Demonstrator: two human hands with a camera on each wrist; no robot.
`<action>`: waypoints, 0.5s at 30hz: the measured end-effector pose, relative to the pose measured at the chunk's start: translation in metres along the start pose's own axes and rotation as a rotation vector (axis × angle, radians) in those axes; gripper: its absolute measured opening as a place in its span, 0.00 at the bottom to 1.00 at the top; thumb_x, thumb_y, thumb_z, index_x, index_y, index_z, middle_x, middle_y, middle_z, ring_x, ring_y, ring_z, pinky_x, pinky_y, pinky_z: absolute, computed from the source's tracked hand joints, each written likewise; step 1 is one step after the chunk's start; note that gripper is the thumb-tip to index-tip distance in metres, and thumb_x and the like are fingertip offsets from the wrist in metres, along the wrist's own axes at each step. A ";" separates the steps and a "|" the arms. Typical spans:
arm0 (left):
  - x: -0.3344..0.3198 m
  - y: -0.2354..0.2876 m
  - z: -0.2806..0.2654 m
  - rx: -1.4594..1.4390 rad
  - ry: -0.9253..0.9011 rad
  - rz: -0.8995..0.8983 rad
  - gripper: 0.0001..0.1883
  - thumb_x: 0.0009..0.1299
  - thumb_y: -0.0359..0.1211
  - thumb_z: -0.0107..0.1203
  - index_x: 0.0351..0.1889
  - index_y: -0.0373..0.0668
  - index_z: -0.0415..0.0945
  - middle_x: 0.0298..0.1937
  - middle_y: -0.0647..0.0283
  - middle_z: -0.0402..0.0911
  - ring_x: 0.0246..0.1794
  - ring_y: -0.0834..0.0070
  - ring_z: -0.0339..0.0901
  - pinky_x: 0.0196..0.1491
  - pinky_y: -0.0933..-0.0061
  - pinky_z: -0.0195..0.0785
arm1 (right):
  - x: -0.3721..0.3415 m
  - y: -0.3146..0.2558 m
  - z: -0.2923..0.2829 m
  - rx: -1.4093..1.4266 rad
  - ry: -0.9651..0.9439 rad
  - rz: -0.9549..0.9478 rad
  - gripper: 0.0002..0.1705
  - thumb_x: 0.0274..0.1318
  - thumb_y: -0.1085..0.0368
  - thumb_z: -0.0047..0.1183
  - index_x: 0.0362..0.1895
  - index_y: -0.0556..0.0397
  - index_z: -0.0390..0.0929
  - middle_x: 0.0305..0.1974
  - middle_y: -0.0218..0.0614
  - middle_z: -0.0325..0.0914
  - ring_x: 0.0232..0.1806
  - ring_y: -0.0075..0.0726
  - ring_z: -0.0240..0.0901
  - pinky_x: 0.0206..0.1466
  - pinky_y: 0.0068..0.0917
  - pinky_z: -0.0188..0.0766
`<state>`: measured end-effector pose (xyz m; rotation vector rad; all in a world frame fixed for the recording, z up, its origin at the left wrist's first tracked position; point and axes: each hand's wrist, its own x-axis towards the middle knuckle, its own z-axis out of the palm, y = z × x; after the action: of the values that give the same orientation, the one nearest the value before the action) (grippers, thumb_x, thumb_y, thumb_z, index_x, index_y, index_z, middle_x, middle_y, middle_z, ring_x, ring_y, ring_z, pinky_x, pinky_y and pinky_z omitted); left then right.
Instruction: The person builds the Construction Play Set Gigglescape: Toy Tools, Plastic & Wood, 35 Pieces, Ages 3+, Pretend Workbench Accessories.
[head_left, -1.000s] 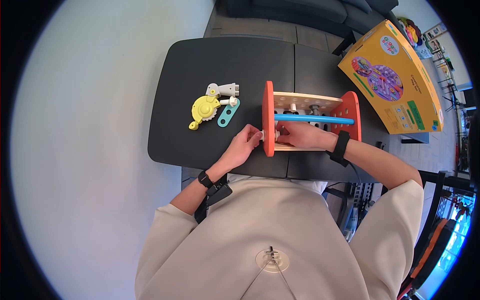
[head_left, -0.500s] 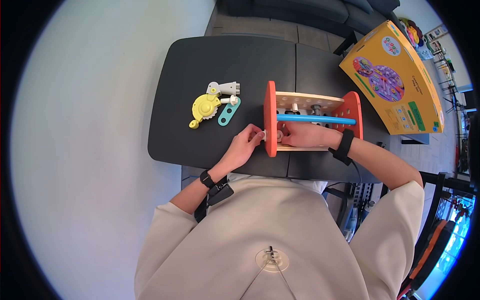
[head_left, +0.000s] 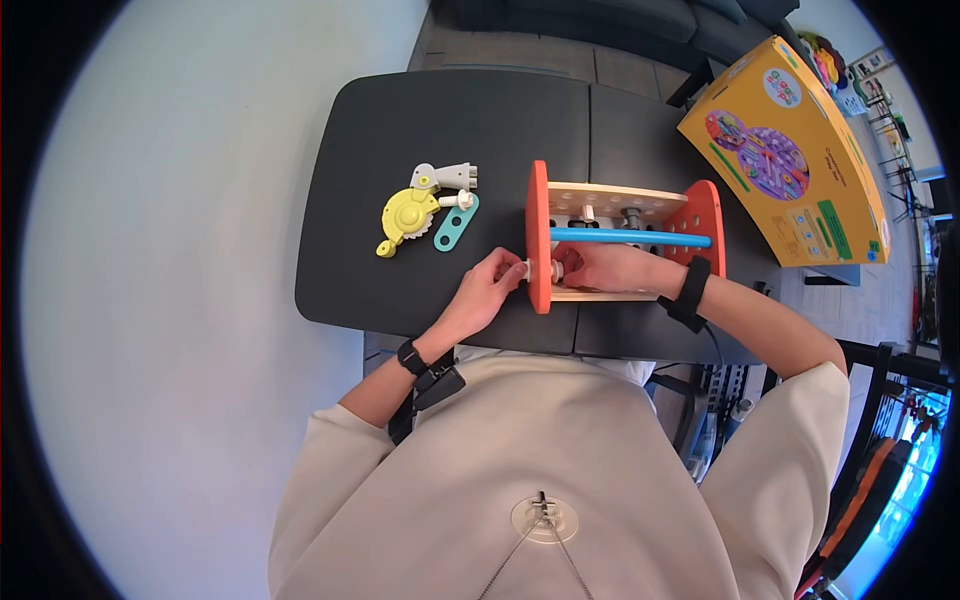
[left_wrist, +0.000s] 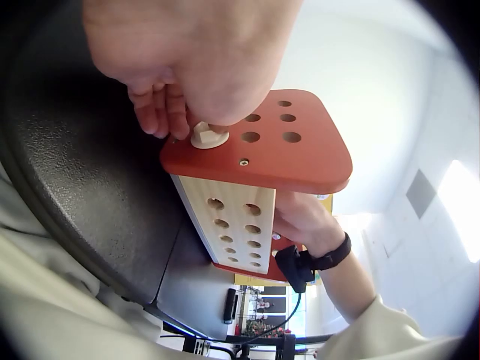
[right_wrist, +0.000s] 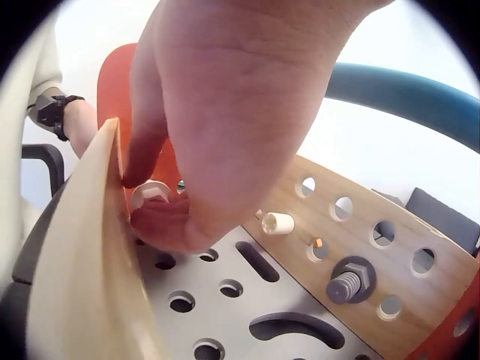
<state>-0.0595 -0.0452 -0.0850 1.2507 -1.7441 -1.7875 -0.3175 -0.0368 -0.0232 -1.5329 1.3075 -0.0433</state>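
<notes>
A toy toolbox with a red end panel, wooden side boards and a blue bar handle stands on the table. At the outside of that panel, my left hand pinches the white hexagonal head of a bolt between thumb and fingers. Inside the box my right hand grips a white nut against the same panel, opposite the bolt head; its fingers partly hide the nut. A grey bolt with a nut and a white bolt end poke through the far wooden board.
Left of the toolbox lie a yellow toy circular saw with a grey handle part, a white bolt and a teal strip with holes. A large yellow carton stands at the right. The dark table reaches the wall side.
My right fingers shift and re-curl around the nut inside the panel. My left hand stays at the bolt head, and the toolbox hardly moves.
</notes>
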 end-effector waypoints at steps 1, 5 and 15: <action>0.000 0.000 0.000 -0.002 0.003 0.002 0.14 0.88 0.38 0.52 0.54 0.35 0.76 0.41 0.65 0.84 0.40 0.81 0.76 0.46 0.74 0.72 | 0.002 0.001 0.001 -0.011 0.008 0.005 0.22 0.68 0.59 0.64 0.58 0.61 0.80 0.45 0.43 0.87 0.47 0.40 0.85 0.54 0.37 0.78; 0.000 0.000 0.000 -0.005 -0.002 -0.004 0.14 0.88 0.38 0.52 0.54 0.35 0.76 0.41 0.65 0.84 0.40 0.81 0.76 0.46 0.75 0.72 | 0.007 0.007 0.005 -0.043 0.037 -0.023 0.23 0.67 0.59 0.65 0.57 0.62 0.80 0.44 0.45 0.87 0.47 0.42 0.85 0.53 0.38 0.79; 0.000 0.001 0.000 -0.001 0.003 -0.002 0.12 0.88 0.37 0.51 0.54 0.35 0.76 0.40 0.66 0.83 0.39 0.81 0.74 0.45 0.74 0.72 | -0.002 -0.008 -0.001 -0.162 0.015 0.000 0.19 0.74 0.60 0.60 0.61 0.58 0.80 0.41 0.39 0.84 0.43 0.36 0.81 0.52 0.37 0.77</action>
<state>-0.0603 -0.0454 -0.0842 1.2551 -1.7410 -1.7867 -0.3133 -0.0370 -0.0157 -1.6724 1.3500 0.0527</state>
